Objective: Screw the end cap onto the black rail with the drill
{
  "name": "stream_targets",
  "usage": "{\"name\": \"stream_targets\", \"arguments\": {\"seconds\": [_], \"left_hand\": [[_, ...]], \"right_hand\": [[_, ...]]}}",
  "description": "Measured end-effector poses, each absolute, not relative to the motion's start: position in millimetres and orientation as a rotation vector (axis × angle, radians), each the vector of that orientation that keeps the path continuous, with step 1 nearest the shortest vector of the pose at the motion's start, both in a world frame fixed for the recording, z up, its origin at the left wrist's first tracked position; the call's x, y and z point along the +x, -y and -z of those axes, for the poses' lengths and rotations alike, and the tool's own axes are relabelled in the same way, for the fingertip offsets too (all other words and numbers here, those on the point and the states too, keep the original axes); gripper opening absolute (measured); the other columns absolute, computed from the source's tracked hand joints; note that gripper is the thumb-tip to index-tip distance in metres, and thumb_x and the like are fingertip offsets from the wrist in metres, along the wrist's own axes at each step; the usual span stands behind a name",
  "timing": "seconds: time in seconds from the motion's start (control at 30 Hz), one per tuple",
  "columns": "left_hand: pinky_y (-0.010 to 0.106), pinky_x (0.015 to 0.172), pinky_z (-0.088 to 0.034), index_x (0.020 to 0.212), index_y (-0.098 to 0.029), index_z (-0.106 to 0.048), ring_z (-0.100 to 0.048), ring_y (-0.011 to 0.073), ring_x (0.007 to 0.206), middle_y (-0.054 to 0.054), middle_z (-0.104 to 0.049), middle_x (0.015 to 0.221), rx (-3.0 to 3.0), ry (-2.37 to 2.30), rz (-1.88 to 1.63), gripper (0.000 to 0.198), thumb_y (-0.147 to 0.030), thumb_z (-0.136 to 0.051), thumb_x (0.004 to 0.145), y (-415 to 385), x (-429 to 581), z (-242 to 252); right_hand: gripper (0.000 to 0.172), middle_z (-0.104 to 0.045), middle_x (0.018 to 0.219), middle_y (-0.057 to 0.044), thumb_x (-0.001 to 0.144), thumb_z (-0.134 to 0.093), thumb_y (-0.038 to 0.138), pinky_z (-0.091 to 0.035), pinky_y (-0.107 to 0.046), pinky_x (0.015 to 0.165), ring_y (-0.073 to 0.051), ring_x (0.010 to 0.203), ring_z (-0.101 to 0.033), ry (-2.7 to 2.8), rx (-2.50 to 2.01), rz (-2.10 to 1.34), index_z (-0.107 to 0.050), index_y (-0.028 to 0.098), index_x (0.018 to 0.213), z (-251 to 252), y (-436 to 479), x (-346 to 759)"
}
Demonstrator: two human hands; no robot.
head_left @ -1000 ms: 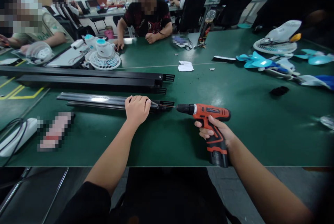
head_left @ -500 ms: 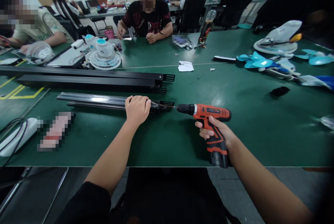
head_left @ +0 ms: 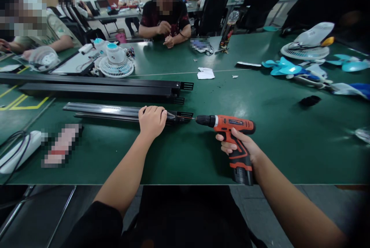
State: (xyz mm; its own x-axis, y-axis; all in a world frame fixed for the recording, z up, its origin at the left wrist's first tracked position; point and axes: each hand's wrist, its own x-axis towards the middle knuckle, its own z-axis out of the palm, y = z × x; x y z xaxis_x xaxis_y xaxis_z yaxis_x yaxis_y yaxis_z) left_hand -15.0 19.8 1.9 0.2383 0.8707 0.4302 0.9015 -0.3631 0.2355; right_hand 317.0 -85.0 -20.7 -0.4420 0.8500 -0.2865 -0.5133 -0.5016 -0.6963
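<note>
**Drill bit set against the end of a black rail**

The left hand (head_left: 152, 120) lies palm down on a long black metal rail (head_left: 110, 111), its fingers curled over the top close to the rail's right end, pressing it onto the green table (head_left: 179, 155). The rail lies roughly parallel to the near edge of the table, in the near-left part of it, and ends in a short ribbed black end piece (head_left: 185, 115) that sticks out past the fingers.

The right hand (head_left: 239, 147) is closed round the grip of an orange and black cordless drill (head_left: 231, 132), with the forefinger by the trigger. The drill is held level, its battery pack reaching down to the near edge of the table, its chuck pointing left. The bit tip meets the ribbed end piece; whether it sits on a screw is too small to tell.

Just beyond the held rail, two more black rails (head_left: 95, 86) lie side by side, parallel to it and apart from it, with the same ribbed ends.

Further toward the far left of the table stands a small white desk fan (head_left: 116, 62) with a blue cap, face down on its grille. Scraps of white paper (head_left: 206, 73) lie near the middle of the table. Along the right edge are blue fan blades (head_left: 286, 68) and a white fan grille (head_left: 305, 51). A small black object (head_left: 309, 100) lies alone on the right half. At the near-left corner a white cable (head_left: 17, 151) lies looped.

Across the far edge a seated person in a black shirt (head_left: 164, 18) has both hands together above the table.
</note>
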Motion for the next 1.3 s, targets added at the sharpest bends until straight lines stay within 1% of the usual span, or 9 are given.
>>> {"name": "stream_targets", "arguments": {"seconds": [0.13, 0.57, 0.83, 1.13, 1.3], "left_hand": [[0.049, 0.114, -0.030, 0.104, -0.026, -0.074, -0.066, 0.0283, 0.110, 0.007, -0.078, 0.110, -2.431, 1.742, 0.778, 0.041, -0.036, -0.035, 0.106, -19.4, -15.0, -2.6], [0.049, 0.114, -0.030, 0.104, -0.025, -0.075, -0.067, 0.0288, 0.110, 0.007, -0.078, 0.109, -2.429, 1.723, 0.793, 0.042, -0.036, -0.035, 0.106, -20.3, -15.6, -1.6], [0.049, 0.114, -0.031, 0.104, -0.025, -0.075, -0.067, 0.0283, 0.110, 0.007, -0.078, 0.110, -2.413, 1.722, 0.776, 0.040, -0.036, -0.036, 0.106, -21.3, -15.9, -0.2], [0.048, 0.113, -0.031, 0.103, -0.025, -0.075, -0.068, 0.0274, 0.108, 0.006, -0.078, 0.108, -2.409, 1.699, 0.810, 0.039, -0.035, -0.037, 0.106, -22.0, -16.5, 2.0], [0.049, 0.112, -0.032, 0.102, -0.024, -0.075, -0.068, 0.0277, 0.107, 0.007, -0.078, 0.106, -2.402, 1.683, 0.814, 0.040, -0.035, -0.037, 0.106, -22.1, -16.0, 1.6]], "right_hand": [[0.039, -0.054, 0.067, 0.002, 0.085, -0.080, 0.050, -0.046, -0.022, 0.048, -0.009, 0.050, -0.037, 0.645, -0.767, -2.044, -0.062, 0.019, 0.101, 20.8, 84.9, 317.1], [0.038, -0.050, 0.064, 0.003, 0.084, -0.082, 0.049, -0.046, -0.020, 0.048, -0.008, 0.050, -0.035, 0.605, -0.758, -2.057, -0.064, 0.018, 0.096, 19.7, 84.8, 316.3], [0.037, -0.059, 0.074, 0.000, 0.084, -0.084, 0.045, -0.049, -0.020, 0.050, -0.007, 0.050, -0.034, 0.579, -0.734, -2.040, -0.067, 0.016, 0.101, 23.9, 84.9, 316.8], [0.035, -0.063, 0.084, -0.002, 0.084, -0.084, 0.044, -0.051, -0.020, 0.051, -0.005, 0.049, -0.031, 0.563, -0.745, -2.010, -0.067, 0.016, 0.097, 24.8, 85.4, 315.8], [0.038, -0.064, 0.081, -0.002, 0.082, -0.084, 0.046, -0.050, -0.022, 0.048, -0.007, 0.049, -0.036, 0.576, -0.762, -2.020, -0.065, 0.018, 0.099, 23.4, 84.9, 316.5]]}}
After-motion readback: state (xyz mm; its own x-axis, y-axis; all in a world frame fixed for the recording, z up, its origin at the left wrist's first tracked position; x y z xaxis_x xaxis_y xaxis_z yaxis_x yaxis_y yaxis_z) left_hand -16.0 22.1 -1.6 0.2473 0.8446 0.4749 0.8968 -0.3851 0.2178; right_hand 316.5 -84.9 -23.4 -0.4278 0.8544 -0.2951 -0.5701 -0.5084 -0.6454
